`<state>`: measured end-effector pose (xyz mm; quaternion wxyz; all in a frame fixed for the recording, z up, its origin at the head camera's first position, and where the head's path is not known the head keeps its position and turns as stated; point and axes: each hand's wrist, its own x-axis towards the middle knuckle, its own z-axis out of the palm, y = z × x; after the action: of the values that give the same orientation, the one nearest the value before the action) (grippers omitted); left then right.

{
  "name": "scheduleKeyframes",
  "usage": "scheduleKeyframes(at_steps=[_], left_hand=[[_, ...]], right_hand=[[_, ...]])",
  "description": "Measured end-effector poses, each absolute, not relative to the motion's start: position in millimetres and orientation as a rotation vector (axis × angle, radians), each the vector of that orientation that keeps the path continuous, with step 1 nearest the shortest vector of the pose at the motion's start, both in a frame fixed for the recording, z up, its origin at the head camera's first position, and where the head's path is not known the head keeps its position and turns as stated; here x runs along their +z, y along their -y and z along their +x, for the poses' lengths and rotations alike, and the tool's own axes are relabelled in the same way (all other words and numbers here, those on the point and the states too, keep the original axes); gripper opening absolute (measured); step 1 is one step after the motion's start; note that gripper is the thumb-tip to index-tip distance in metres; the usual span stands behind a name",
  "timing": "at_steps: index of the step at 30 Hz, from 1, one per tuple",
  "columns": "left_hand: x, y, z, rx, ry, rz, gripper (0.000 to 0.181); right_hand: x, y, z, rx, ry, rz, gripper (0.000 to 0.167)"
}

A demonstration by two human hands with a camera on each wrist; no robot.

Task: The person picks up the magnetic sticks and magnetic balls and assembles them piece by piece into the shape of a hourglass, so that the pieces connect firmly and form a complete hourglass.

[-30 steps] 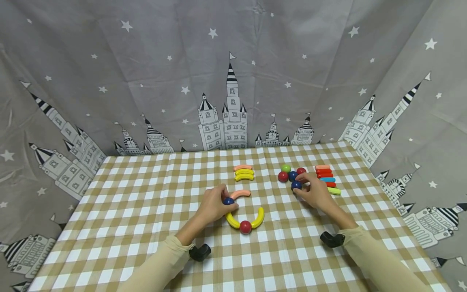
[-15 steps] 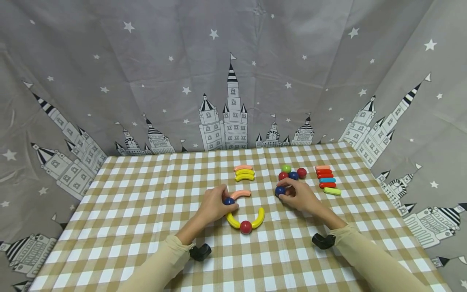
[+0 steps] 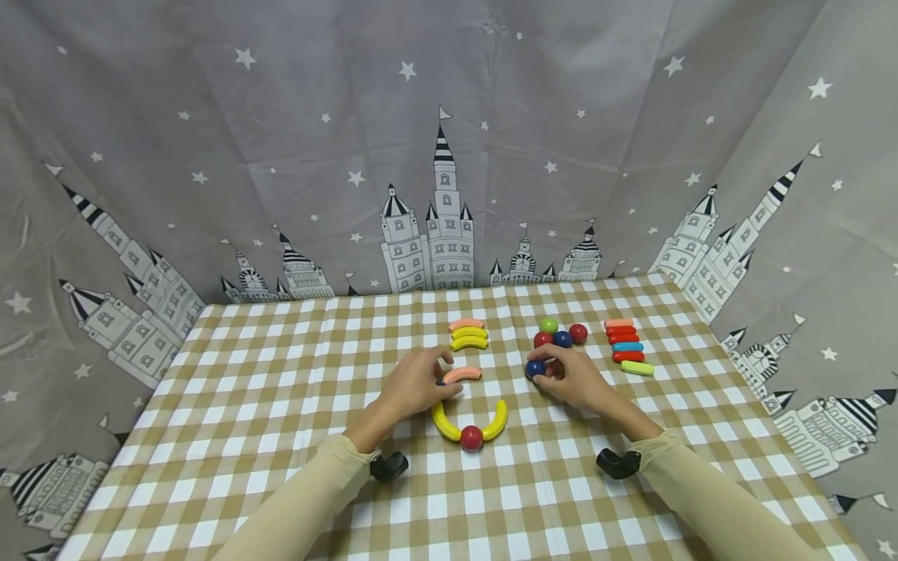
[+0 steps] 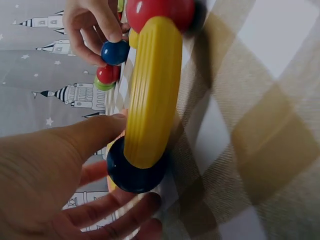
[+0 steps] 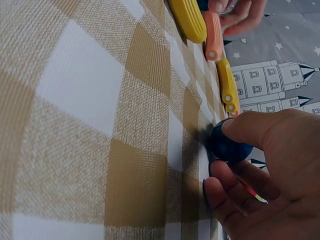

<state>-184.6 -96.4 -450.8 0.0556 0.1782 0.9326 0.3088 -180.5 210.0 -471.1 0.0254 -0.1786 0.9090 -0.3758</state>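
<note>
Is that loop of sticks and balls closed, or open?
Open. The head view shows bare cloth between the free end of its orange stick and the yellow stick right of the red ball.

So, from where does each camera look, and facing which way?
Head: worn there, forward and down at the table; sleeves, left grip, right grip show.
Left wrist: worn there, towards left grip near a blue ball; right grip beyond.
Right wrist: worn there, towards right grip pinching another ball; left grip beyond.
Wrist views share the pinched ball.
</note>
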Motion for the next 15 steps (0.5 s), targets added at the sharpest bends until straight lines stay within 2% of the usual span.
scheduleKeyframes(at_steps=[4, 11, 15], left_hand=[[-451.8, 91.0, -192.8, 0.970, -2.820, 0.640, 0.034], [-456.7, 83.2, -199.3, 1.030, -2.818, 0.715, 0.015], [-458.1, 81.4, -200.0, 1.043, -2.830, 0.705, 0.010]], right_hand=[[-471.9, -209.9, -180.8, -1.176, -2.802, -0.556, 0.032], [-469.6, -207.6, -179.6, -1.170, -2.813, -0.537, 0.032], [-466.9, -203.7, -178.8, -1.168, -2.822, -0.534, 0.032]])
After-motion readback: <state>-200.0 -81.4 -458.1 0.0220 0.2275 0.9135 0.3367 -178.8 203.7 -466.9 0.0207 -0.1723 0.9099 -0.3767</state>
